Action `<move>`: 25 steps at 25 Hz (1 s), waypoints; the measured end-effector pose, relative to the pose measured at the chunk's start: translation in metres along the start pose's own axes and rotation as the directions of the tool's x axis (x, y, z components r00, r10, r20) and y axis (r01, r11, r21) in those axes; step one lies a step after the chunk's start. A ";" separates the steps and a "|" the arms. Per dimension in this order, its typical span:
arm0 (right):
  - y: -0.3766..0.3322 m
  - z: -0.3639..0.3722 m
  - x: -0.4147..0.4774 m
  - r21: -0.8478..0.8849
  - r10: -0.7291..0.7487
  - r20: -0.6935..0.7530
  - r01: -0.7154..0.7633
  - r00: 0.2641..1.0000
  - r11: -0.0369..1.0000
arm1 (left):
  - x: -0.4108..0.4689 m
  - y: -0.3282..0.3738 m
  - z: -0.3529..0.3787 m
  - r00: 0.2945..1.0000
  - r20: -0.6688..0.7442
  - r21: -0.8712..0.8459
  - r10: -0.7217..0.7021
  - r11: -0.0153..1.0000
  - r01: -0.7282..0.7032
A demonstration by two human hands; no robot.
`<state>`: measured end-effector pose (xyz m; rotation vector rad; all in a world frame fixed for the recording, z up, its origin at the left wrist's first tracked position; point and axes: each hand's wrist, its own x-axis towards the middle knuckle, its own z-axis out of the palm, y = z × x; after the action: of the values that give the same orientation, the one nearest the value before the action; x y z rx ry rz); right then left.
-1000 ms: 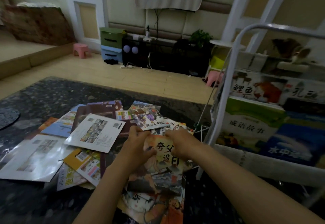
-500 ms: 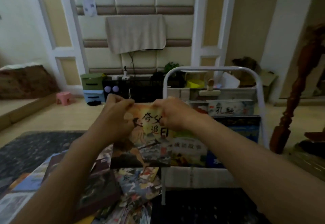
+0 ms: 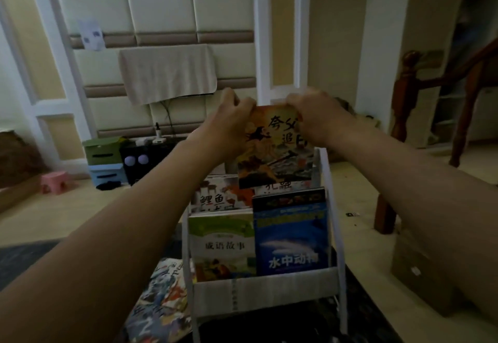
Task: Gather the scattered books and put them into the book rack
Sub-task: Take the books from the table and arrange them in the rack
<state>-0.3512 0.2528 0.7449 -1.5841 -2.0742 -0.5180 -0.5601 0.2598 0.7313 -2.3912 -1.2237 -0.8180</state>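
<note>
Left hand [image 3: 229,119] and right hand [image 3: 317,119] pinch orange book [image 3: 275,155] over book rack [image 3: 265,292].

Left hand [image 3: 231,120] and right hand [image 3: 316,120] raised, fingers [image 3: 244,105] pinching

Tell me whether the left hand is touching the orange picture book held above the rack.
Touching. The head view shows the left hand pinching the top left corner of the orange picture book.
</note>
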 end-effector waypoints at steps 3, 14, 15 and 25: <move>0.024 0.028 -0.010 -0.045 0.001 -0.032 -0.002 0.999 0.999 | 0.010 0.005 0.033 0.999 0.017 0.062 0.042 0.997 -0.043; 0.032 0.092 -0.029 -0.296 -0.095 -0.001 0.090 0.996 0.951 | -0.011 -0.012 0.108 0.983 0.174 0.128 0.064 0.988 -0.087; 0.032 0.096 -0.030 -0.328 -0.095 0.017 0.096 0.995 0.940 | -0.011 -0.014 0.115 0.980 0.190 0.133 0.063 0.987 -0.089; 0.031 0.127 -0.036 -0.312 -0.059 0.178 0.113 0.982 0.943 | -0.014 -0.027 0.151 0.975 0.193 0.217 0.107 0.965 -0.149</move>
<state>-0.3315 0.3042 0.6211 -1.7749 -2.2832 -0.8152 -0.5376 0.3457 0.6057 -2.3616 -1.1429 -0.4025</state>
